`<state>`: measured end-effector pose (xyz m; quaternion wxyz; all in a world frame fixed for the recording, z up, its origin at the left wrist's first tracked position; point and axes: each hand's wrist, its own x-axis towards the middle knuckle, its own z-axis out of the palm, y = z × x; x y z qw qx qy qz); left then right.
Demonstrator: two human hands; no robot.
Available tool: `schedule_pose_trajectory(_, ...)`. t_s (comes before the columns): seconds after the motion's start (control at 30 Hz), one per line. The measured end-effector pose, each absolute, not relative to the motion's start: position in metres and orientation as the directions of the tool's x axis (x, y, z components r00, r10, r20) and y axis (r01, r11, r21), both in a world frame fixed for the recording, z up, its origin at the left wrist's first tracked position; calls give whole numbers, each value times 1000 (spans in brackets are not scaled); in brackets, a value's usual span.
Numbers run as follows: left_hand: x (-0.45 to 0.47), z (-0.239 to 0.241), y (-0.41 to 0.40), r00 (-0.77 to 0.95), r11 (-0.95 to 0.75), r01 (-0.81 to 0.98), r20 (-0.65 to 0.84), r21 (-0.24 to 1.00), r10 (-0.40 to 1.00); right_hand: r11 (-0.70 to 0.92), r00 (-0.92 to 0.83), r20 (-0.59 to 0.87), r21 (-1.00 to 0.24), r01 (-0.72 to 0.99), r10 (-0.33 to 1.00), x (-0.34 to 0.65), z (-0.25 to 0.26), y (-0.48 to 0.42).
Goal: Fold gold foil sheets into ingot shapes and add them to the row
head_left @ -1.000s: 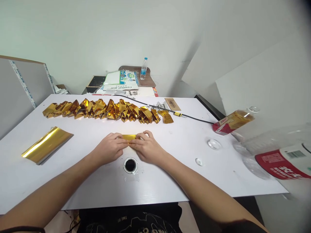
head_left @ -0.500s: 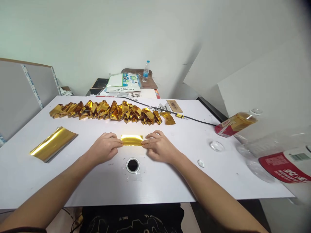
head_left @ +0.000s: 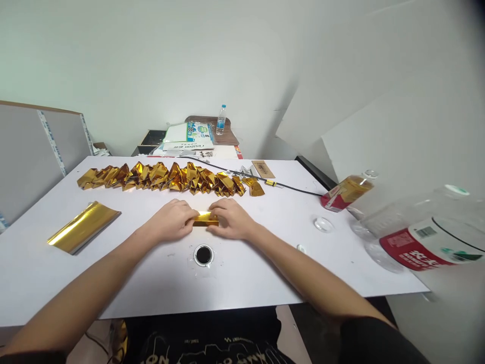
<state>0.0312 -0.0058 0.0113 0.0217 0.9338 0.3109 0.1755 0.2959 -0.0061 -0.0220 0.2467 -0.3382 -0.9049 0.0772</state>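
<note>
A small piece of gold foil paper [head_left: 205,217], folded into a narrow strip, lies on the white table between my hands. My left hand [head_left: 175,219] grips its left end with thumb and fingers. At the right end, my right hand [head_left: 230,219] pinches it the same way, fingers curled over the top edge. Both hands hide the paper's ends. Off to the left rests a stack of flat gold foil sheets [head_left: 85,226], slightly curled. Beyond my hands stretches a long row of folded gold paper pieces [head_left: 159,177].
A round black-centred hole [head_left: 203,255] sits in the table [head_left: 151,288] just before my hands. A black cable [head_left: 295,188] crosses the back right. On the right are a bottle of amber liquid [head_left: 346,191], a clear lid [head_left: 323,224] and a large clear plastic bottle [head_left: 401,242].
The gold paper has gone from a wider flat piece to a narrower folded strip. My hands have come closer together, fingers now wrapped over its ends. The camera view has shifted slightly.
</note>
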Motion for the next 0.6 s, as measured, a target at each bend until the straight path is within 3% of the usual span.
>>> schedule_pose_trajectory(0.1,20,3,-2,653,-810,563,511,167,559,712,-584,409,-369,597,701,294,-36,-5)
schedule_pose_trajectory(0.17,13,-3,0,596,-789,574,551,216,584,708,-595,383,-387,591,707,296,-44,-5)
schedule_pose_trajectory(0.3,8,-13,3,541,-675,661,415,328,732,677,-561,380,-452,581,735,302,-52,-3)
schedule_pose_trajectory(0.4,12,-18,3,562,-627,723,280,291,778,671,-538,402,-471,572,741,303,-53,0)
schedule_pose_trajectory(0.6,20,-21,-3,623,-699,645,319,307,715,704,-552,444,-531,472,705,304,-51,-1)
